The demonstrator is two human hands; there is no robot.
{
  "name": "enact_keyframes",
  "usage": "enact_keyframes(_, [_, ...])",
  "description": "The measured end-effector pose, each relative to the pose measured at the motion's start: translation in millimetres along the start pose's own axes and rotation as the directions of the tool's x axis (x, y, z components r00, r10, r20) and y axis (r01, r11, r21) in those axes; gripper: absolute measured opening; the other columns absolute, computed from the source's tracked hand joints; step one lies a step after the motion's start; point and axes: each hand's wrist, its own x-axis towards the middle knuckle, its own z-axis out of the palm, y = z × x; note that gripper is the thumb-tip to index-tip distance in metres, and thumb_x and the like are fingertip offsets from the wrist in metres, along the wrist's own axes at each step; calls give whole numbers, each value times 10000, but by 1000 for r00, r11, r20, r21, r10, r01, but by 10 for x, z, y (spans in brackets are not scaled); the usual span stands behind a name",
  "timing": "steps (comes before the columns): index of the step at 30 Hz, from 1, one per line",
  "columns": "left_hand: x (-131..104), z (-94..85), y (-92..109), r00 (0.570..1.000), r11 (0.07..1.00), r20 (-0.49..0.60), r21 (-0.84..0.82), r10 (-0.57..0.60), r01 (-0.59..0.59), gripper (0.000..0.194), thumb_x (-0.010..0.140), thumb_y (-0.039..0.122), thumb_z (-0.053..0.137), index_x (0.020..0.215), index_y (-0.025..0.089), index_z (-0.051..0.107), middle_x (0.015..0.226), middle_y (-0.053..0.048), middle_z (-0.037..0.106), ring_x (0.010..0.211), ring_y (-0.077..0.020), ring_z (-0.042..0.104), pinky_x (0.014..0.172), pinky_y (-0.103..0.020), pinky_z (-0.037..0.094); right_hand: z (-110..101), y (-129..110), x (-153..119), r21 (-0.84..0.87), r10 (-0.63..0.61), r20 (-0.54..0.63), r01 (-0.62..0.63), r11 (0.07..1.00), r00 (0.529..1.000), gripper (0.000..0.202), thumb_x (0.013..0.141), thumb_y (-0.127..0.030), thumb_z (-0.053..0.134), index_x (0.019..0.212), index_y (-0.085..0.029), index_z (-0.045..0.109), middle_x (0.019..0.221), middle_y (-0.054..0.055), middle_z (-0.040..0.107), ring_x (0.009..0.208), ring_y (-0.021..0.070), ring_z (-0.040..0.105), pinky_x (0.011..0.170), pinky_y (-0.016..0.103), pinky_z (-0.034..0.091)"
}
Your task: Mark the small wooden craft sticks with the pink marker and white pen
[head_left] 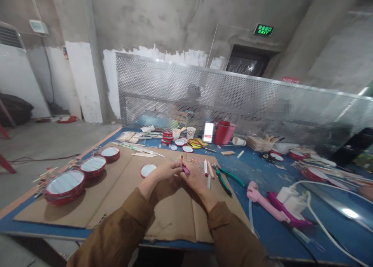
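My left hand (166, 173) and my right hand (194, 178) meet above the cardboard sheet (171, 214). Both have their fingers closed. A short purple stick, perhaps a marker (185, 169), shows in my right fingers. Beside it a slim reddish-brown piece (182, 160) stands up at my left fingertips; whether the two are joined I cannot tell. Just left of my hands lies a small red-rimmed disc (148, 170). Behind them are scattered small colourful pieces (194, 161). To the right lie a white marker (205, 168), a peach marker (211, 170) and green-handled pliers (223, 183).
Stacked red-rimmed discs (65, 183) line the left side. A pink glue gun (266, 203), white plugs and cables (291, 199) occupy the right. Cups (190, 133), a red bottle (222, 132) and yellow-handled scissors (196, 143) stand or lie behind. A perforated metal screen (163, 88) borders the blue table.
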Motion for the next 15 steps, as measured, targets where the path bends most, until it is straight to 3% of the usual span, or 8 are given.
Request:
enact_keyframes(9, [-43,-41,34,999,1000,34,-3,-11,11,521,867,549,594,1164,128,670,898,-93,711,530,-114,612,534,-222,462,-13,-55,4,59,1,41,-3,998,999,81,827,-263,571,763,-219,547,755,16,635,691,169,545,632,263,392])
enact_keyframes(15, [19,-35,-52,997,996,8,-46,-71,71,599,777,629,655,1127,142,648,771,-61,696,560,-154,654,561,-256,499,-25,-72,6,53,2,46,-5,999,999,31,782,-201,557,760,-220,548,751,6,638,687,166,542,635,261,400])
